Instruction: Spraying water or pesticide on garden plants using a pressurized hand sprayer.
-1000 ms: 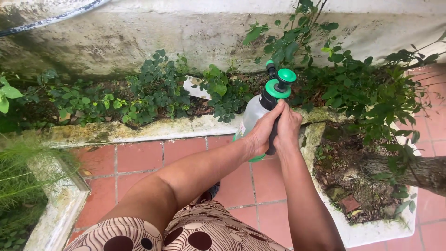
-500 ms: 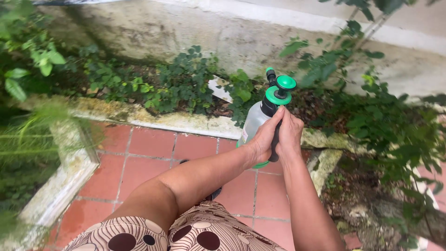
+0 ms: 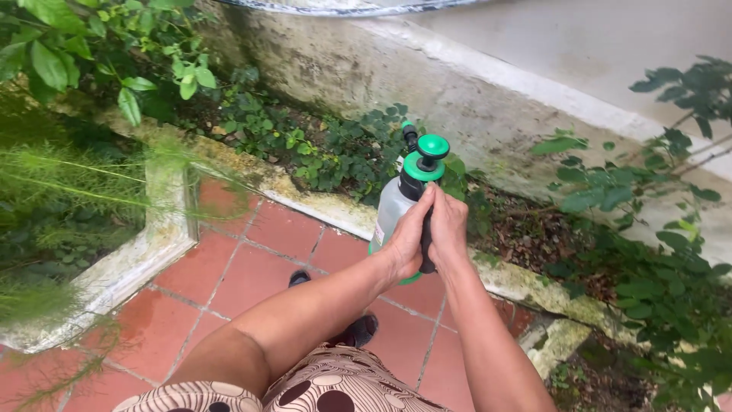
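Green-capped spray bottle [image 3: 393,206] grasped by both left hand [image 3: 406,233] and right hand [image 3: 447,227], fingers clenched on handle; best kept upright, nozzle toward the plants [image 3: 335,152]

Soft, even daylight, no hard shadows or glare. Feathery green grass fronds [image 3: 53,191] at left edge blurred; centre sharp, w/ slight wide-angle stretch.
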